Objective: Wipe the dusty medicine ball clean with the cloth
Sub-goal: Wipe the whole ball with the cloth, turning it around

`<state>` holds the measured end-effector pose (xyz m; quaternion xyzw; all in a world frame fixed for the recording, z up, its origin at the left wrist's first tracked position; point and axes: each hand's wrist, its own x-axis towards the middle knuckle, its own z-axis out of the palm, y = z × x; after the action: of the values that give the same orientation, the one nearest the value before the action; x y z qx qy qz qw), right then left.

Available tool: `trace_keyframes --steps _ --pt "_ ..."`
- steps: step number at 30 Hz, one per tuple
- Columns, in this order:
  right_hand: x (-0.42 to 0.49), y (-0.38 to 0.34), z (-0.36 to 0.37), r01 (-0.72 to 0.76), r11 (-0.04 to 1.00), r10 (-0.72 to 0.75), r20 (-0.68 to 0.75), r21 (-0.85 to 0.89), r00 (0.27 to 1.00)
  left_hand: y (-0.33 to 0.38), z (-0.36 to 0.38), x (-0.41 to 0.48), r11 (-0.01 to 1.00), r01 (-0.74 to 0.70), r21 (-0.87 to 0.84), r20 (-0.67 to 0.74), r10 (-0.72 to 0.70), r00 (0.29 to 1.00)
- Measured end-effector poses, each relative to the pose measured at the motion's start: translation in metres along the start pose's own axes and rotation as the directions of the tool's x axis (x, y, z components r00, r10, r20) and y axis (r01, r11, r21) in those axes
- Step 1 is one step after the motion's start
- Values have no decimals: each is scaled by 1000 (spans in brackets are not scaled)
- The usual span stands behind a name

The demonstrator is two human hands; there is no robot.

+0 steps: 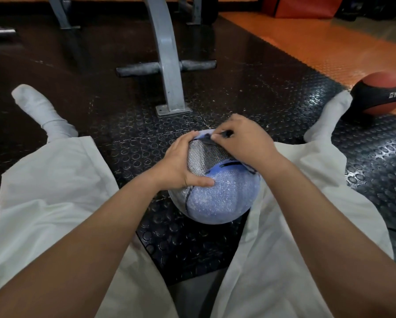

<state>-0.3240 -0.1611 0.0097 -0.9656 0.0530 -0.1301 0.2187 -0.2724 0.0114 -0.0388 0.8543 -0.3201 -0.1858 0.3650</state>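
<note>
A blue and grey medicine ball [224,193], speckled with pale dust, sits on the black studded mat between my spread legs. My left hand [181,161] grips the ball's upper left side, thumb lying across the blue panel. My right hand [242,141] is on top of the ball and holds a dark cloth [224,134], of which only a small bunched edge shows between the fingers and against the ball's top.
A grey metal machine leg [169,72] with its bolted foot plate stands just beyond the ball. A red and black medicine ball [382,95] lies at the right by my right foot. My white-trousered legs flank the ball. Orange flooring [307,42] runs at the back right.
</note>
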Motion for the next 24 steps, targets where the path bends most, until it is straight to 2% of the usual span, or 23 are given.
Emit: trace_keyframes --steps 4,6,9,14,16,20,24 --pt "-14 32 -6 -140 950 154 -32 279 987 3 2 5 1000 -16 4 -2 16 1000" --pt "-16 36 -6 -165 938 187 -42 304 982 6 3 8 999 -28 33 0 28 1000" --pt "-10 29 -4 -144 974 157 -58 176 986 3 4 10 999 -24 48 2 24 1000" --pt "-4 -3 12 65 995 -72 -87 -75 994 -9 1 2 1000 -22 0 -24 22 999" --pt "-4 -8 12 99 991 -105 -68 -90 992 -13 -2 -3 999 -23 -26 -26 22 999" --pt "-7 9 1 -20 996 21 -13 84 1000 -19 -5 -8 999 -22 -50 -18 21 1000" --pt "-17 34 -8 -175 947 178 11 269 984 -20 -4 -11 998 -14 -63 -27 12 1000"
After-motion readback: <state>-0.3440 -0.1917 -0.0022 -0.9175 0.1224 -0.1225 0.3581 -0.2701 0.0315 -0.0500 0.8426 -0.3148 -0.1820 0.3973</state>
